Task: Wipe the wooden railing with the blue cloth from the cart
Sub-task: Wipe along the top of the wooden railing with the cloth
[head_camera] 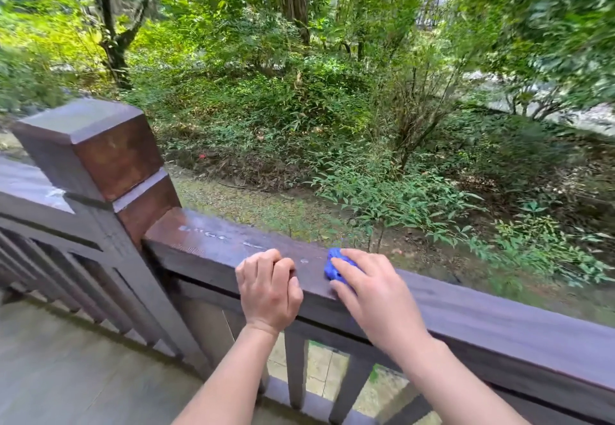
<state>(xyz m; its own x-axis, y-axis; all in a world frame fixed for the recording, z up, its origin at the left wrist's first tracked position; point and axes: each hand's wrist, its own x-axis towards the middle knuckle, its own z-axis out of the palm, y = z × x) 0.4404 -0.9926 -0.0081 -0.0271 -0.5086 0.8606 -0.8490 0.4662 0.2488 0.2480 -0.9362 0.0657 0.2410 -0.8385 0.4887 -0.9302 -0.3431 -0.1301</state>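
The wooden railing (482, 311) is a dark brown top rail running from a square post at the left down to the right edge. My right hand (372, 294) presses a bunched blue cloth (334, 266) flat on the rail's top; only the cloth's left part shows past the fingers. My left hand (269, 288) rests on the rail just left of the cloth, fingers curled over the near edge. Pale wet or dusty marks streak the rail (216, 234) between the post and my left hand. No cart is in view.
A thick square post (96, 155) stands at the left, with another rail section (30, 191) running off beyond it. Vertical balusters (296, 368) fill the space under the rail. Grey paving (66, 368) lies on my side. Shrubs and trees (366, 108) fill the ground beyond.
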